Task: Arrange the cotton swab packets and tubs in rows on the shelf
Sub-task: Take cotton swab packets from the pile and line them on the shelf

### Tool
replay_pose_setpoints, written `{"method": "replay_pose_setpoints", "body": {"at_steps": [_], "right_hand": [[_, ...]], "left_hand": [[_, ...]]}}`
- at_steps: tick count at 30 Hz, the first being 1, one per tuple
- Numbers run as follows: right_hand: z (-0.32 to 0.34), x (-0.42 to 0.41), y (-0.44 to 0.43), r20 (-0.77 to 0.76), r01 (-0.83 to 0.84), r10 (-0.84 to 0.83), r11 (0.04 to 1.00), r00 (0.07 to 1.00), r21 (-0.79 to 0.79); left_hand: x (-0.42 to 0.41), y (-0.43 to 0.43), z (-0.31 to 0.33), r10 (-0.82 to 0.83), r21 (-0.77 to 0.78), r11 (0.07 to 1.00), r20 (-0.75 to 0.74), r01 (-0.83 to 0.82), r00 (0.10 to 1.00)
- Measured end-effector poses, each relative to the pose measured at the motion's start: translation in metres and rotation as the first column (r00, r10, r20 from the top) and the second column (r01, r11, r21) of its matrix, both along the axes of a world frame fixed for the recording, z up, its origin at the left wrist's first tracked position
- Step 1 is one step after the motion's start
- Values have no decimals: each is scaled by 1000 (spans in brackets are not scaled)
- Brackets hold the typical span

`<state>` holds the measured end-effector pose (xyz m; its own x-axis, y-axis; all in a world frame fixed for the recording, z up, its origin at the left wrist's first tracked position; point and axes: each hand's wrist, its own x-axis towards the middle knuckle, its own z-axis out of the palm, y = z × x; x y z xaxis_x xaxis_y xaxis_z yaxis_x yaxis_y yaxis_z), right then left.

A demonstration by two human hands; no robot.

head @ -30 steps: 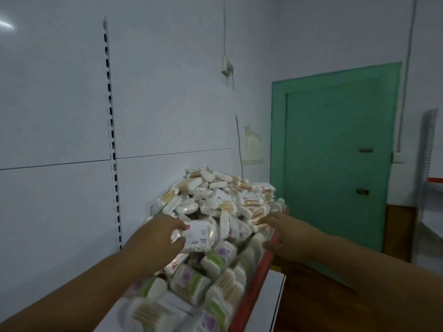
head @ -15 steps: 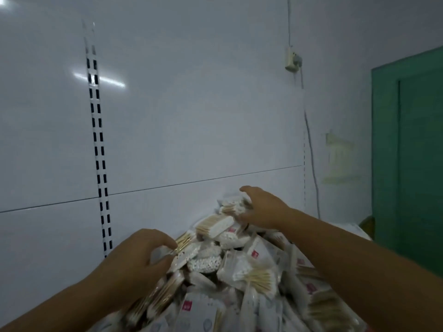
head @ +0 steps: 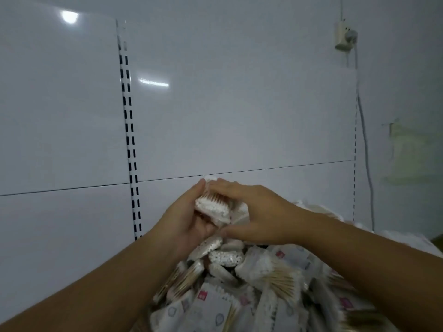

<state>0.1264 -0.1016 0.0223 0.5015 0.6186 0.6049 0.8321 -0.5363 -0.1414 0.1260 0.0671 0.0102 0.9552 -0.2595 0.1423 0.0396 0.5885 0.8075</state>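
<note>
Both hands met above the stock, raised in front of the white back panel; the left hand was curled round a packet of cotton swabs from the left and beneath, gripping it; the right hand lay over the same packet from the right, fingers across its top and thumb below, pinching it. The packet was tilted, its white swab tips facing the camera and the wooden sticks running up behind; it was held clear of, and just above, the heap of packets. The heap filled the lower middle and right of the view, packets lying at all angles, unsorted; several bore a small red label; the surface beneath them was hidden. A slotted upright ran down the panel to the left of the hands; a wall socket sat at upper right, with a cable hanging down from it.
</note>
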Motion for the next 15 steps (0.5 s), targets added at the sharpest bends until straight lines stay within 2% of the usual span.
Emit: {"method": "replay_pose_setpoints", "body": {"at_steps": [2,3,5,7,9,10,11,12,13,14,15], "right_hand": [[-3,7,-2,-65,76,-72,995,995,61],[-5,12,-3,-84,162,-159,986,984,32],[-12,25,-3,-98,333,-354,925,930,-186],[-21,35,1,7,458,-494,800,869,-388],[-20,40,8,205,568,-534,716,820,-407],[-16,40,12,256,588,-529,738,809,-332],[-8,36,18,234,550,-506,812,830,-194],[2,28,27,121,454,-451,891,884,3],[12,15,38,-39,318,-317,923,947,216],[19,0,53,-175,181,-120,903,977,390],[22,-18,70,-255,80,53,871,965,484]], "left_hand": [[2,13,-5,122,-29,992,-7,-122,992],[2,23,-8,167,-32,985,-14,-167,986],[-4,42,-13,228,-12,974,-38,-228,973],[-14,57,-19,273,14,962,-58,-273,960],[-27,75,-25,311,39,950,-59,-309,949],[-34,86,-28,336,54,941,-45,-333,941],[-42,97,-30,372,77,926,-21,-370,928],[-51,108,-32,417,107,903,11,-416,909],[-60,118,-35,467,135,873,46,-469,883],[-71,125,-38,521,155,836,73,-526,850],[-82,131,-43,571,168,798,93,-578,815]]}}
